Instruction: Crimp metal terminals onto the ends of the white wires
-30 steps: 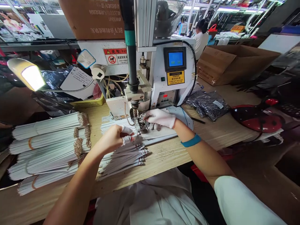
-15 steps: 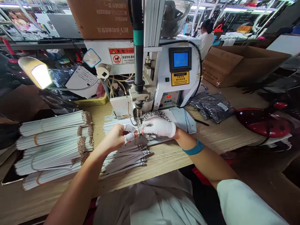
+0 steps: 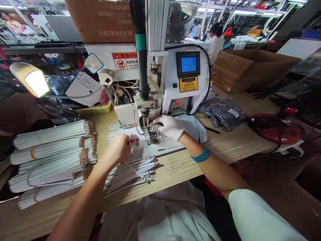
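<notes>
Head view suggests part-picking: right fingers (image 3: 160, 119) curve loosely by small parts (image 3: 155, 135), left fingers (image 3: 133, 137) curl, either's hold unclear, and a fine pinch seems needed next.

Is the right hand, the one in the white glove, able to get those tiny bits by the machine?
Probably yes: the right hand is right beside the pile of tiny bits, and nothing seems to stand between them.
</notes>
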Demonstrator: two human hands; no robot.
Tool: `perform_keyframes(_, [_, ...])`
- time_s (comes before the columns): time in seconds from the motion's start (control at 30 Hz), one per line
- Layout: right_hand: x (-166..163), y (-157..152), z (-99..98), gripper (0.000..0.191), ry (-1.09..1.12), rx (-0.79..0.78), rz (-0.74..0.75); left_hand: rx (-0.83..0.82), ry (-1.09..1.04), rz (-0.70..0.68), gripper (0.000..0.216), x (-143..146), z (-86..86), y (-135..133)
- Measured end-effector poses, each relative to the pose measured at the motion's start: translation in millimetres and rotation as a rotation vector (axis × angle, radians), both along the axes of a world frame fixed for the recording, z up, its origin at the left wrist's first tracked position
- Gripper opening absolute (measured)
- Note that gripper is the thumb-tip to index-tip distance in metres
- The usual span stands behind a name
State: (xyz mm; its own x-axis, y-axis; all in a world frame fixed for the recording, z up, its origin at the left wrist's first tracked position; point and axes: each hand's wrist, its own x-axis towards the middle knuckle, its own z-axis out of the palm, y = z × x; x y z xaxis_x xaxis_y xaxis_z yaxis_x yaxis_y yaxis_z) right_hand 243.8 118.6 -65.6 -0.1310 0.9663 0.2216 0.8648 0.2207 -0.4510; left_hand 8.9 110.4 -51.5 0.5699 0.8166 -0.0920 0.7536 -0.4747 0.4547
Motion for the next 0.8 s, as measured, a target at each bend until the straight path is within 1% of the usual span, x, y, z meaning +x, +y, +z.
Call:
perform_keyframes(0.03, [-2, 1, -2.1, 0.02, -0.011, -0.017, 0.024, 0.131, 0.024, 0.051, 0.026, 1, -3.0, 4])
perform_keyframes(0.07, [-3, 1, -3.3, 0.019, -0.014, -0.039, 0.061, 0.223, 0.047, 0.075, 0.027, 1, -6.3, 8])
perform_keyframes(0.1, [-3, 1, -3.7, 0.019, -0.014, -0.059, 0.097, 0.271, 0.068, 0.077, 0.027, 1, -9.3, 11])
perform_keyframes(0.13, [-1, 1, -3.4, 0.018, -0.015, -0.073, 0.122, 0.279, 0.09, 0.064, 0.027, 2, -12.0, 13])
perform_keyframes(0.23, [10, 0, -0.4, 0.018, -0.023, -0.051, 0.104, 0.204, 0.155, 0.063, 0.027, 2, -14.7, 14])
perform_keyframes(0.33, [16, -1, 3.6, 0.02, -0.022, -0.029, 0.096, 0.176, 0.179, 0.076, 0.025, 0, -9.8, 12])
perform_keyframes(0.4, [14, -3, 5.9, 0.019, -0.025, -0.036, 0.098, 0.195, 0.128, 0.04, 0.024, -4, -4.5, 9])
perform_keyframes(0.47, [9, -4, 6.2, 0.018, -0.032, -0.036, 0.074, 0.143, 0.08, -0.032, 0.023, -9, 0.5, 4])
perform_keyframes(0.53, [3, -3, 3.1, 0.019, -0.034, -0.025, 0.032, 0.025, 0.107, -0.107, 0.016, -16, 4.1, -2])
perform_keyframes(0.63, [-4, 1, -7.2, 0.019, -0.059, -0.005, -0.014, -0.101, 0.227, -0.152, 0.005, -24, 6.7, -11])
perform_keyframes(0.73, [-7, 4, -16.1, 0.017, -0.117, -0.016, -0.025, -0.151, 0.278, -0.186, 0.009, -26, 7.2, -14])
perform_keyframes(0.8, [-8, 5, -16.7, 0.017, -0.121, -0.008, -0.032, -0.133, 0.273, -0.16, 0.014, -23, 6.2, -11])
